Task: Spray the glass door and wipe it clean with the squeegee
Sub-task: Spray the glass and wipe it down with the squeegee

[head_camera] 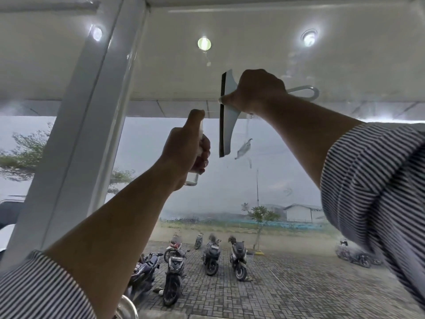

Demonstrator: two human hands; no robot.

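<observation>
Upper part of the glass door (299, 176), near its left frame (92, 111): the squeegee (226, 113) stands with its black rubber edge upright, seemingly against the pane, its looped handle pointing right. My right hand (257, 90) is clenched round the handle just behind the blade. Just beside the blade and lower, my left hand (186, 150) is wrapped round a small clear spray bottle (192, 178), one finger on its top. Runs of liquid (244, 148) cling to the glass right of the blade. I judge the wipe is the step in hand; the next move calls for even pressure along the whole blade and a stroke across those wet runs. Beyond the pane, motorcycles (211, 254) stand parked on paving.
</observation>
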